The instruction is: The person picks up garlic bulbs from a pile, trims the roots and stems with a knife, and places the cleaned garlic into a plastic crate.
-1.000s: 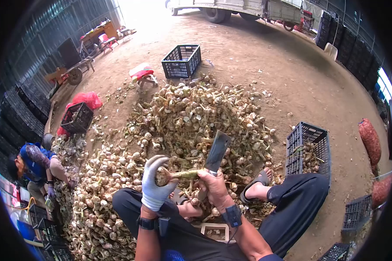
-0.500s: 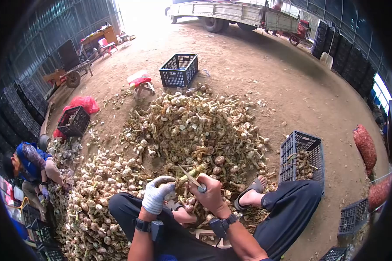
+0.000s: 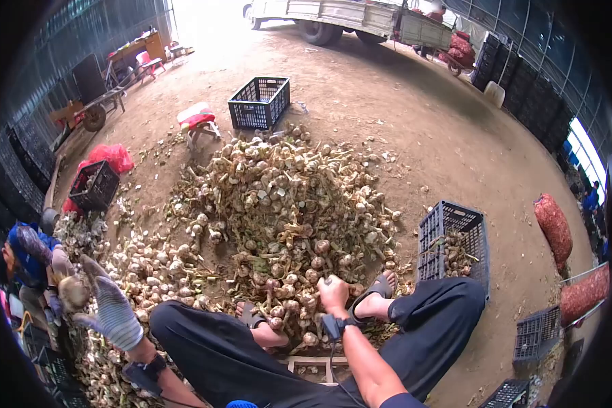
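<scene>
My left hand (image 3: 115, 314), in a striped, soiled glove, reaches out to the left with its fingers spread. A garlic bulb (image 3: 73, 294) is just beyond the fingers, blurred, apparently leaving the hand above the garlic on the left. My bare right hand (image 3: 333, 295) is closed in a fist between my feet, over the near side of a heap of garlic with stalks (image 3: 292, 183). The knife seen in it before is almost wholly hidden by the fist. Cut bulbs (image 3: 156, 265) cover the ground at left.
A dark crate (image 3: 260, 103) stands behind the heap, and another crate (image 3: 486, 251) with trimmings is at my right knee. A person in blue (image 3: 30, 255) sits at far left. Red net sacks (image 3: 553, 228) lie at right. A truck (image 3: 347, 17) is parked at the back.
My left hand has swung from the middle to far left, opening beside the garlic bulb. My right hand has lowered slightly, the knife blade no longer showing. The view has shifted right.
</scene>
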Demonstrator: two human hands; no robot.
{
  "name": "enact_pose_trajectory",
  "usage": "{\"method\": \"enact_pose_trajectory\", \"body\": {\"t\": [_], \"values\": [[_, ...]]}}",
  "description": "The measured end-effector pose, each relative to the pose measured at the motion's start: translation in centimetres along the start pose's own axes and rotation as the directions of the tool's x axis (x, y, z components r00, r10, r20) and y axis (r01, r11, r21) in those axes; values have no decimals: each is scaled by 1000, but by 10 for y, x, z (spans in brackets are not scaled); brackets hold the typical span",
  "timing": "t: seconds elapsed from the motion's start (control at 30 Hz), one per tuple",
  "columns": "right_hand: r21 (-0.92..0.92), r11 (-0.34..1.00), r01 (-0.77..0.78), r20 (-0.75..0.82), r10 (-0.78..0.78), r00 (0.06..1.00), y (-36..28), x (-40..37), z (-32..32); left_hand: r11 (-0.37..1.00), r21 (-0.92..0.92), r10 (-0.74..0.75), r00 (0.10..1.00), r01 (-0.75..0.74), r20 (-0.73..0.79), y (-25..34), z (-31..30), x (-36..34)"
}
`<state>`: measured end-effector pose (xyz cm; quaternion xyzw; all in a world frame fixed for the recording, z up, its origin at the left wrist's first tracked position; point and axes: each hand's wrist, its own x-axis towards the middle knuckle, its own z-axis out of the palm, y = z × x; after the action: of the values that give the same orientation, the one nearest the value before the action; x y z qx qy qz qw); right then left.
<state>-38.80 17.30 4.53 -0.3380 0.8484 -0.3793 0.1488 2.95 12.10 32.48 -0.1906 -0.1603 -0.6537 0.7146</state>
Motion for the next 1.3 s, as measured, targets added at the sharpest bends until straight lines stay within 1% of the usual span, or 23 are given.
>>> {"method": "enact_pose_trajectory", "body": {"t": [0.07, 0.1, 0.17, 0.2, 0.3, 0.37, 0.43, 0.57, 0.63, 0.7, 0.73, 0.77, 0.8, 0.83, 0.9, 0.93, 0.97, 1.03, 1.1, 1.17, 1.2, 1.23, 1.3], "values": [[-13, 1000, -2, -73, 1, 997, -2, 30, 4, 992, 123, -33, 999, 35, -12, -1, 6, -5], [-20, 1000, 1, -67, -2, 998, -2, 45, 6, 992, 121, -26, 999, 29, -24, -13, 8, -8], [-87, 996, -23, -75, 16, 997, -4, 69, 13, 976, 161, -162, 985, 150, 64, -41, 6, -10], [-125, 991, -40, -34, 36, 999, -4, 81, 18, 961, 218, -185, 982, 172, 36, -55, 7, -11], [-179, 982, -65, 23, 71, 997, -7, 106, 35, 951, 203, -219, 972, 232, -82, -85, -4, -17], [-210, 972, -107, 52, 120, 991, -11, 117, 46, 888, 426, -76, 968, 175, -239, -99, -17, -20], [-262, 957, -125, 30, 138, 990, -16, 121, 56, 867, 423, -173, 955, 264, -241, -99, -29, -20], [-282, 945, -167, -23, 168, 986, -20, 126, 70, 783, 553, -146, 948, 284, -281, -104, -38, -19], [-162, 970, -184, -45, 179, 983, -19, 127, 70, 726, 650, 64, 920, 223, -387, -108, -38, -21], [-86, 988, -124, -19, 123, 992, -3, 123, 72, 690, 676, 15, 930, 257, -368, -107, -39, -19], [197, 976, -92, 35, 87, 996, -13, 113, 62, 535, 772, -21, 919, 343, -393, -112, -35, -17], [467, 882, -68, 82, 34, 996, -26, 107, 53, 356, 839, -47, 905, 411, -423, -118, -30, -16], [588, 771, -244, 260, 106, 960, -36, 95, 40, 327, 838, -33, 892, 436, -451, -126, -31, -17], [722, 628, -291, 337, 48, 940, -49, 83, 32, 272, 798, -39, 834, 539, -550, -135, -22, -14], [765, 516, -386, 450, 2, 893, -98, 52, -3, 98, 806, -110, 812, 583, -574, -144, -25, -18], [782, 472, -407, 489, -59, 870, -111, 39, -13, -43, 845, -138, 834, 534, -534, -148, -31, -22], [795, 429, -430, 522, -122, 844, -124, 26, -23, -183, 864, -169, 851, 469, -498, -152, -38, -26], [796, 373, -477, 583, -261, 769, -150, 4, -48, -341, 895, -272, 881, 289, -388, -158, -44, -28], [735, 396, -550, 658, -223, 719, -160, -14, -56, -453, 886, -377, 879, 102, -294, -164, -51, -30], [768, 380, -515, 627, -282, 726, -172, -30, -71, -485, 874, -479, 844, -28, -239, -169, -59, -33], [745, 393, -538, 654, -277, 704, -180, -36, -82, -430, 903, -487, 838, 13, -245, -171, -63, -35], [722, 406, -560, 680, -270, 682, -187, -40, -91, -274, 928, -442, 824, 254, -356, -172, -61, -39], [735, 430, -524, 664, -300, 685, -190, -42, -100, -89, 902, -480, 775, 423, -410, -174, -48, -37]]}}
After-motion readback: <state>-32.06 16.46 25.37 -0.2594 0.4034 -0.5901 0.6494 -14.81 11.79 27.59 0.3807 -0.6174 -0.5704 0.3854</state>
